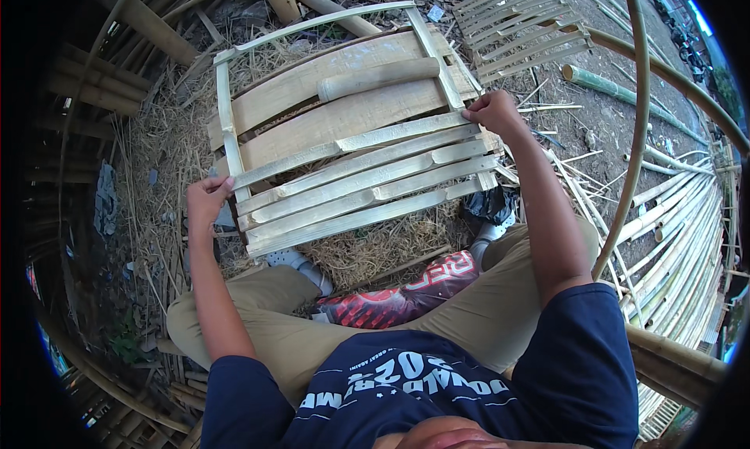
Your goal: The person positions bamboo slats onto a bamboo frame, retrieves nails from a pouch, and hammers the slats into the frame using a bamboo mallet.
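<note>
A pale bamboo slat (391,136) spans my two hands, lying across a rectangular bamboo frame (225,109). At its left end, my left hand (209,201) pinches the tip between thumb and fingers, just outside the frame's left rail. My right hand (494,113) has its fingers closed on the other end, beside the right rail (437,66). Several similar slats (367,191) lie side by side across the frame's near end. Under the frame are wide, light wooden boards (328,132), with a short bamboo tube (379,78) resting across them.
Another slatted bamboo panel (523,31) lies at the far right. A green bamboo pole (601,85) and many split lengths (680,246) cover the right ground. A curved bamboo pole (641,113) arches beside my right arm. A red-black sack (398,293) lies between my legs.
</note>
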Tool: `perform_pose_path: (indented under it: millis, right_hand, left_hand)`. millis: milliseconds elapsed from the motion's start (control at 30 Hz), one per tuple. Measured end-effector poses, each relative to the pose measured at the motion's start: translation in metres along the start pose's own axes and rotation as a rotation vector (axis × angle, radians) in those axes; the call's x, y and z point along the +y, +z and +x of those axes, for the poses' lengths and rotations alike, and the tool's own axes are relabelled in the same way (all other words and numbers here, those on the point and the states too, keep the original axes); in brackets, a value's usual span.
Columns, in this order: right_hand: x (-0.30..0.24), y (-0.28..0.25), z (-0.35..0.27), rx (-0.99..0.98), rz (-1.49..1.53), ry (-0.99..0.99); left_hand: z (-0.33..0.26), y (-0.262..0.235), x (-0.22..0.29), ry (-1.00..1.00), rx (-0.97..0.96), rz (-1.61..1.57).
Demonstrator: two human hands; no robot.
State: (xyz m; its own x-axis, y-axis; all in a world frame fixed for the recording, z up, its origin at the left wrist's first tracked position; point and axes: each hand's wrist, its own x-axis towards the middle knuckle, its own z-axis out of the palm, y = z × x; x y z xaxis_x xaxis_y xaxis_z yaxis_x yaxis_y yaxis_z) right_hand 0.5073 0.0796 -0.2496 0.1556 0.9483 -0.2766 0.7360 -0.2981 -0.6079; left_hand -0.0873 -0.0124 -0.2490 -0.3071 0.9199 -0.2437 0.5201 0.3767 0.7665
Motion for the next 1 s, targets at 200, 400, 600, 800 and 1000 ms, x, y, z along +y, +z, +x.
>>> perform_pose_path:
  millis: [200, 400, 600, 800, 1000]
  right_hand:
    - [0.011, 0.002, 0.009, -0.001, -0.06, -0.087]
    - [0.004, 0.005, 0.008, -0.007, -0.125, -0.123]
    - [-0.003, -0.003, 0.002, -0.047, -0.172, -0.082]
    - [-0.01, -0.007, -0.002, -0.028, -0.159, -0.083]
    - [-0.032, -0.037, -0.011, -0.161, 0.796, -0.217]
  left_hand:
    - [-0.001, -0.002, 0.006, -0.064, -0.084, 0.05]
    - [-0.001, -0.009, 0.001, -0.035, -0.144, 0.143]
    - [0.001, -0.004, 0.01, -0.028, -0.084, 0.256]
    - [-0.003, -0.008, 0.02, -0.011, -0.096, 0.305]
    - [-0.018, -0.027, 0.062, 0.004, -0.24, 0.358]
